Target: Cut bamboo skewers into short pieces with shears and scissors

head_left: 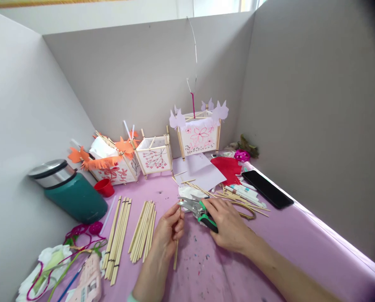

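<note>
My left hand [171, 226] pinches a thin wooden stick [176, 255] near its upper end, and the stick's lower part slants down below my fingers. Green-and-black pruning shears [203, 212] sit in my right hand [226, 220], fingers wrapped round the handles. Their metal blades point left and meet the top of the stick just above my left fingertips. To the left of my left hand lies a bundle of short sticks [143, 231]. Further left are longer sticks [118, 239] with dark bands round them.
Along the back stand paper lanterns: one with orange trim [111, 170], a plain-topped one [156, 155] and one with lilac cut-outs [200, 136]. A teal bottle [75, 195] leans at left. Markers [245, 193], a phone [267, 188], red paper [226, 167] and scissors [248, 214] lie at right.
</note>
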Tool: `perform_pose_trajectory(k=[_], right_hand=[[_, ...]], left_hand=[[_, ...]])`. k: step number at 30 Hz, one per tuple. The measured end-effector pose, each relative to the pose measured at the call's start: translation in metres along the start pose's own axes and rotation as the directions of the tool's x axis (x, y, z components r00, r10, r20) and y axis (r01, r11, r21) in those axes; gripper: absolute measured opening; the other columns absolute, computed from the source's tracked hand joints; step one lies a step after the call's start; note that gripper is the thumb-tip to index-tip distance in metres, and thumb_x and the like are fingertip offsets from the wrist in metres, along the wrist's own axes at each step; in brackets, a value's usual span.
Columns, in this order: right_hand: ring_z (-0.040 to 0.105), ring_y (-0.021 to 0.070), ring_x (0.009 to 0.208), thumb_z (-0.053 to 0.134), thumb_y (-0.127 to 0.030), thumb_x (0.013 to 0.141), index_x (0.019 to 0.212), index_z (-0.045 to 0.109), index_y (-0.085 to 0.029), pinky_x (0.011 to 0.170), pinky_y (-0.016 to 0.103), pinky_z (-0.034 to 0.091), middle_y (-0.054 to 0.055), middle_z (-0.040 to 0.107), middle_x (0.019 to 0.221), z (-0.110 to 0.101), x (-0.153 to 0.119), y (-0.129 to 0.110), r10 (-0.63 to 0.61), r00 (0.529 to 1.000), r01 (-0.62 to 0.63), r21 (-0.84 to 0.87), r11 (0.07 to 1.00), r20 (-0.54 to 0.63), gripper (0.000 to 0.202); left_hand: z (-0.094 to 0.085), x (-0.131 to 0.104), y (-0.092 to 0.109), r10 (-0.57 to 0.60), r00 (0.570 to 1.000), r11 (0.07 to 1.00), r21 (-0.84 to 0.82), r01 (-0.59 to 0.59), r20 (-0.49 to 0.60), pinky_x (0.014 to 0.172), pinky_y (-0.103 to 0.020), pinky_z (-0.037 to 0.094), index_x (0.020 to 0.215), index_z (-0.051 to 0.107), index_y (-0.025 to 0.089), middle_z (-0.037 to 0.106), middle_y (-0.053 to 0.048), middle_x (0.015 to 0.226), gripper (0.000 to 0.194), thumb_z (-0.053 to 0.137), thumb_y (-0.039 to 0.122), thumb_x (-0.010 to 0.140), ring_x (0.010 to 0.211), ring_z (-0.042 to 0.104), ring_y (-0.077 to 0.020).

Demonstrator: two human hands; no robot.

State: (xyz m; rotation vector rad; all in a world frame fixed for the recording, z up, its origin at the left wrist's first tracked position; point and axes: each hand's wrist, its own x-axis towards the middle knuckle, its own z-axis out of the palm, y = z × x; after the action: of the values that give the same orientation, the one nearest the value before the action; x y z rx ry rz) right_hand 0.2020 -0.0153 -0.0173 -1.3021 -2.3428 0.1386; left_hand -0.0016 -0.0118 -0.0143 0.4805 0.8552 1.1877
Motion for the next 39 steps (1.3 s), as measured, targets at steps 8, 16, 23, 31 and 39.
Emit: perform_pose_trajectory(k=[8, 16, 23, 31, 39], right_hand=[[0.046, 0.0324, 0.117, 0.061, -0.019, 0.074, 0.142, 0.041, -0.014, 0.099, 0.047, 0.035, 0.015, 0.054, 0.129, 0.0046, -0.0009, -0.0043, 0.001, 1.0, -0.001, -0.003, 1.0, -0.012, 0.07], [0.049, 0.0308, 0.111, 0.057, -0.014, 0.075, 0.138, 0.045, -0.014, 0.093, 0.044, 0.04, 0.014, 0.058, 0.119, 0.0021, -0.0013, -0.006, 0.04, 0.999, -0.04, -0.001, 0.999, 0.036, 0.064], [0.045, 0.0317, 0.117, 0.06, -0.017, 0.072, 0.142, 0.041, -0.013, 0.101, 0.046, 0.034, 0.015, 0.053, 0.128, 0.0028, 0.0001, -0.0052, 0.006, 1.0, -0.006, -0.009, 1.0, 0.015, 0.073], [0.045, 0.0327, 0.116, 0.06, -0.015, 0.072, 0.143, 0.04, -0.011, 0.1, 0.047, 0.035, 0.017, 0.053, 0.128, 0.005, -0.0014, -0.0073, 0.027, 0.999, -0.026, -0.038, 0.999, 0.033, 0.074], [0.051, 0.0311, 0.11, 0.058, -0.009, 0.073, 0.138, 0.044, -0.011, 0.092, 0.044, 0.042, 0.016, 0.058, 0.119, 0.0068, -0.0019, -0.0063, 0.032, 0.999, -0.031, -0.039, 0.999, 0.016, 0.067]], left_hand=[[0.001, -0.0011, -0.0024, 0.002, 1.0, 1.0, 0.013, -0.002, 0.015, 0.034, -0.012, 0.012, 0.092, 0.06, 0.013, 0.053, 0.004, 0.065, 0.026, 0.073, 0.013, 0.07, 0.039, 0.027, -0.0006], [0.0022, -0.0031, -0.0027, -0.004, 1.0, 1.0, 0.01, 0.004, -0.009, 0.034, -0.013, 0.012, 0.099, 0.059, 0.013, 0.052, 0.005, 0.064, 0.033, 0.071, 0.011, 0.069, 0.037, 0.025, -0.0007], [0.0023, -0.0025, -0.0028, 0.022, 1.0, 1.0, 0.021, -0.022, 0.011, 0.034, -0.013, 0.012, 0.096, 0.06, 0.012, 0.053, 0.004, 0.064, 0.03, 0.074, 0.014, 0.069, 0.038, 0.027, -0.0005], [0.0026, -0.0021, -0.0059, 0.031, 0.999, 0.999, 0.033, -0.03, -0.01, 0.034, -0.012, 0.012, 0.093, 0.061, 0.012, 0.053, 0.005, 0.064, 0.034, 0.078, 0.017, 0.065, 0.038, 0.026, 0.0001], [0.0054, -0.0045, -0.0042, 0.024, 1.0, 0.999, -0.023, -0.023, 0.011, 0.033, -0.012, 0.013, 0.096, 0.061, 0.013, 0.053, 0.005, 0.066, 0.036, 0.078, 0.014, 0.065, 0.039, 0.026, -0.0003]])
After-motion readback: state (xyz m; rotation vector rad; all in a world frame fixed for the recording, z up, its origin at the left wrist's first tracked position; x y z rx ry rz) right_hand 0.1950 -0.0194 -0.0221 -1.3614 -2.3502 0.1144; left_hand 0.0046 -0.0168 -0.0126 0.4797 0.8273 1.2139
